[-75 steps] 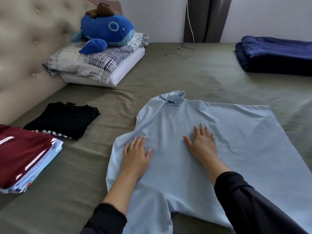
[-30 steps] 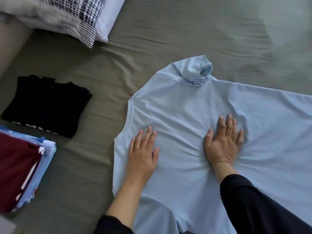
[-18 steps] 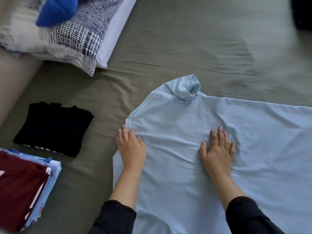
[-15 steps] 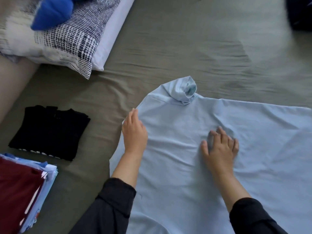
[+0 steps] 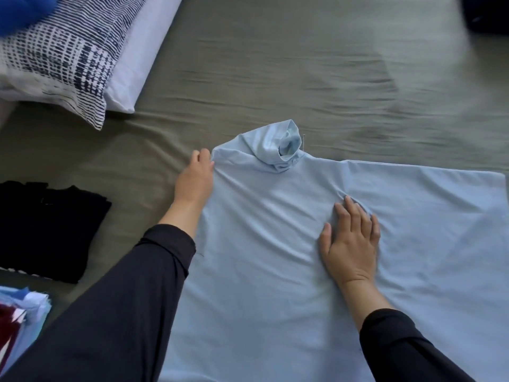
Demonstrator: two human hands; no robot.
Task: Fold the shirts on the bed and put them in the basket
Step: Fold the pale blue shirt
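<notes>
A light blue turtleneck shirt (image 5: 275, 244) lies spread flat on the olive bed sheet (image 5: 275, 78), its rolled collar (image 5: 283, 147) pointing away from me. My left hand (image 5: 194, 180) is at the shirt's left shoulder corner, with its fingers curled over the edge of the fabric there. My right hand (image 5: 351, 238) lies flat with straight fingers on the middle of the shirt, pressing it down. No basket is in view.
A folded black shirt (image 5: 49, 230) lies on the sheet to the left. A stack of folded shirts (image 5: 19, 312) sits at the bottom left. Patterned pillows (image 5: 68, 56) with a blue plush toy (image 5: 19, 12) fill the top left. A dark blue blanket (image 5: 484, 15) shows at the top right.
My left hand slid from the shirt's chest out to its left edge and up to the shoulder corner. The right hand stayed pressing the middle, its fingers straightening again.
</notes>
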